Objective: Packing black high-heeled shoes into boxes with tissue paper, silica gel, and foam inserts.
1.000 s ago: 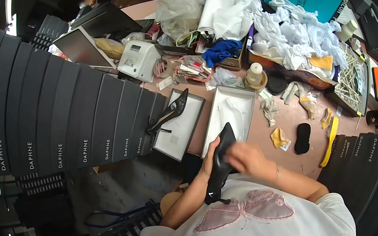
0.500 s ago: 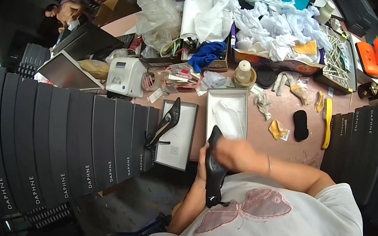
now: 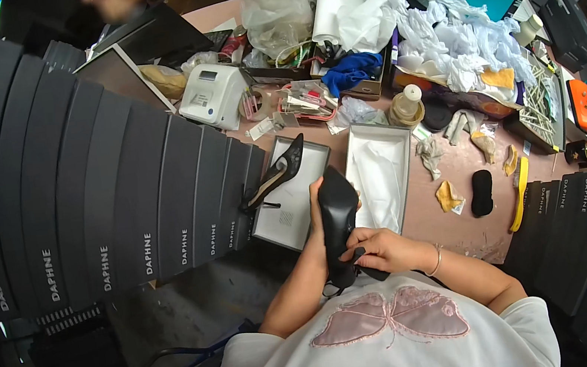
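Observation:
A black pointed high-heeled shoe (image 3: 338, 203) is upright in front of my chest, toe away from me and sole facing up at me. My left hand (image 3: 316, 214) is wrapped round its left side, with fingertips showing at the right edge. My right hand (image 3: 387, 249) pinches a dark part near the heel end; whether that is the heel or a strap I cannot tell. A matching black shoe (image 3: 281, 173) lies on its side on the grey box lid (image 3: 282, 224) to the left. Just beyond my hands is an open box (image 3: 406, 167) with white tissue paper (image 3: 376, 175).
Black shoe boxes (image 3: 116, 201) stand in a long row at left, with more boxes (image 3: 576, 219) at right. Beyond are a white label printer (image 3: 213, 93), a squeeze bottle (image 3: 405, 106) and crumpled white paper (image 3: 465, 39). A black pad (image 3: 482, 193) and yellow strip (image 3: 520, 193) lie at right.
The shoe has turned so its sole faces me more. My right hand has moved from beside the toe down to the heel end. The whole view has shifted slightly.

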`<state>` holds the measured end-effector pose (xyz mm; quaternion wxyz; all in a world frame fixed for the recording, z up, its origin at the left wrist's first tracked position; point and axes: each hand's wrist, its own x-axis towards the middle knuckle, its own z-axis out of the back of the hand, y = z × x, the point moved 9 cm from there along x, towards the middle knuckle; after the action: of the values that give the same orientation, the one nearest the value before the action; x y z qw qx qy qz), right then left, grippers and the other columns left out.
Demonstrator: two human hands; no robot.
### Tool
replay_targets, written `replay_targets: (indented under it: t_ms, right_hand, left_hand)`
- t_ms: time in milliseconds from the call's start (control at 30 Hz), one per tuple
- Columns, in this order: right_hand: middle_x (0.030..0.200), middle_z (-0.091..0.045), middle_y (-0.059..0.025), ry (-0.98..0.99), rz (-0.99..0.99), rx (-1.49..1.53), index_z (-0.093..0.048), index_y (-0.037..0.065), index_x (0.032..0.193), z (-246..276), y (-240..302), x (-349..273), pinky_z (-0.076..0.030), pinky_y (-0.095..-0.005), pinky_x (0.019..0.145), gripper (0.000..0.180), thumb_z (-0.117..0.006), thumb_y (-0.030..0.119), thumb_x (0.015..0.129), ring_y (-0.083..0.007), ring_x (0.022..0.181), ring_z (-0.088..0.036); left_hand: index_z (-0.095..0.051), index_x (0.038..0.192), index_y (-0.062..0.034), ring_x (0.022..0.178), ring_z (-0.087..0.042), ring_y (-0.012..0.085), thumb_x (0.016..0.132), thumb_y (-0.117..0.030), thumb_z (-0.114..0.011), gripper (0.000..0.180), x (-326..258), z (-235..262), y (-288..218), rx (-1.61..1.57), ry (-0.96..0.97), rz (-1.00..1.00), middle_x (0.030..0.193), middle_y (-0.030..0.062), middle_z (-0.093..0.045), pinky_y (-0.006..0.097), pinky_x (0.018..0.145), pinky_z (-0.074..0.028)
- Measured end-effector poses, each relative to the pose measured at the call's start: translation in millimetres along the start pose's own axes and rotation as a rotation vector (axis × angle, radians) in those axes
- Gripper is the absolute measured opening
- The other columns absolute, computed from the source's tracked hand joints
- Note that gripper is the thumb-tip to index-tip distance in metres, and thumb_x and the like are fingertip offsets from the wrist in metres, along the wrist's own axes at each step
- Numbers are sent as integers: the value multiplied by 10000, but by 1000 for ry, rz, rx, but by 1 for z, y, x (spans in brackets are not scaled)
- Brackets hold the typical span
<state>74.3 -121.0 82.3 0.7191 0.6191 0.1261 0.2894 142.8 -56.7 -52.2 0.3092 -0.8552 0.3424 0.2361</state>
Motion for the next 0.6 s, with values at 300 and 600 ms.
replay_targets:
  t_ms: [300, 600]
  right_hand:
    - [909, -577, -103, -344, -93, -215, -665, 32, 1012, -5, 21, -54, -486, -358, 701, 243, -662, 27, 768, -281, 826, -591]
    - [901, -608, -158, -363, -266, -269, -653, 2, 1042, 18, -3, -116, -496, -354, 734, 230, -626, 28, 815, -312, 832, -614]
  left_hand:
    - [-598, 1039, -61, 812, -642, 222, 863, -706, -392, 699, -104, -25, 68, -59, 57, 137, 916, 99, -627, 349, 754, -550]
    - [-524, 1083, -102, 681, -619, 160, 882, -390, -649, 372, -105, 0, 34, 174, -248, -249, 814, 68, -604, 268, 607, -530]
